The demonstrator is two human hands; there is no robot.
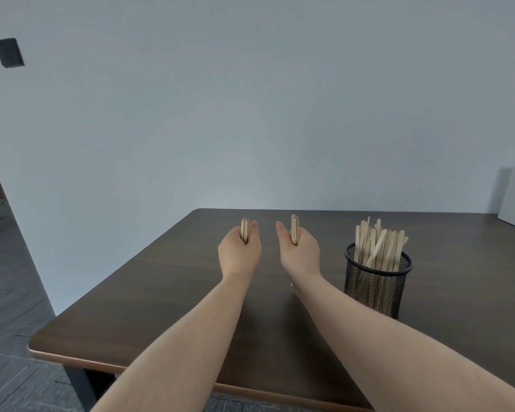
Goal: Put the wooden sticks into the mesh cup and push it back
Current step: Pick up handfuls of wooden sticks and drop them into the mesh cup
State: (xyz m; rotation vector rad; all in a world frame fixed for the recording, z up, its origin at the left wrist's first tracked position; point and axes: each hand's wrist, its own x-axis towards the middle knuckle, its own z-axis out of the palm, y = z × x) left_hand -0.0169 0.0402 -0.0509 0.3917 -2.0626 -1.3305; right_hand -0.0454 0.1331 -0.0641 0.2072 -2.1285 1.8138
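Left hand and right hand each clench a small bundle of wooden sticks upright, mid-surface. The mesh cup, already stuffed, stands near the right edge. Light, stiff, slippery slats: pinch them mid-length; push the cup low.

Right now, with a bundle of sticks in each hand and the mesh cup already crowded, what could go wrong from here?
1. The mesh cup is already packed with wooden sticks leaning at angles, so new ones may jam or spill over the rim.
2. The left hand must cross past the right hand to reach the cup, and might knock it.
3. Pushing the tall, top-loaded cup along the table could tip it.
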